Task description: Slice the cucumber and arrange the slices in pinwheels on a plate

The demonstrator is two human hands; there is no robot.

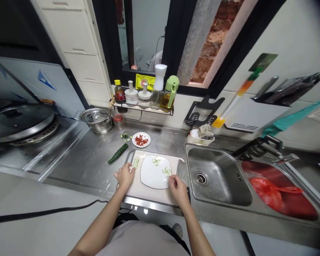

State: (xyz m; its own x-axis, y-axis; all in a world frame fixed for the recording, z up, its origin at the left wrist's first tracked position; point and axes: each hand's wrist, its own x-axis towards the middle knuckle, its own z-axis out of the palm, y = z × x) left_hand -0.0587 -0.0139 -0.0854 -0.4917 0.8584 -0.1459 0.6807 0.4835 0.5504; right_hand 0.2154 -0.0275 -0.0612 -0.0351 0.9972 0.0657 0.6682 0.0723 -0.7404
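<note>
A white square plate (152, 172) lies on a pale cutting board (149, 195). Two pinwheels of thin cucumber slices sit on it, one near the far edge (156, 161) and another at the right side (166, 172). My right hand (178, 187) is at the plate's right edge, fingers curled in a pinch; whatever is between them is hidden. At the board's left, my left hand (125, 176) rests with fingers apart, just below a row of overlapping cucumber slices (136, 163). A knife (181, 167) lies along the board's right side, partly covered by my right hand.
Left of the board lie a cucumber (118, 153) and several cut pieces (126, 136). Behind it stands a small plate of red bits (141, 140). A steel sink (216, 177) is on the right, a lidded pot (97, 119) at back left, and a condiment shelf (146, 108) above.
</note>
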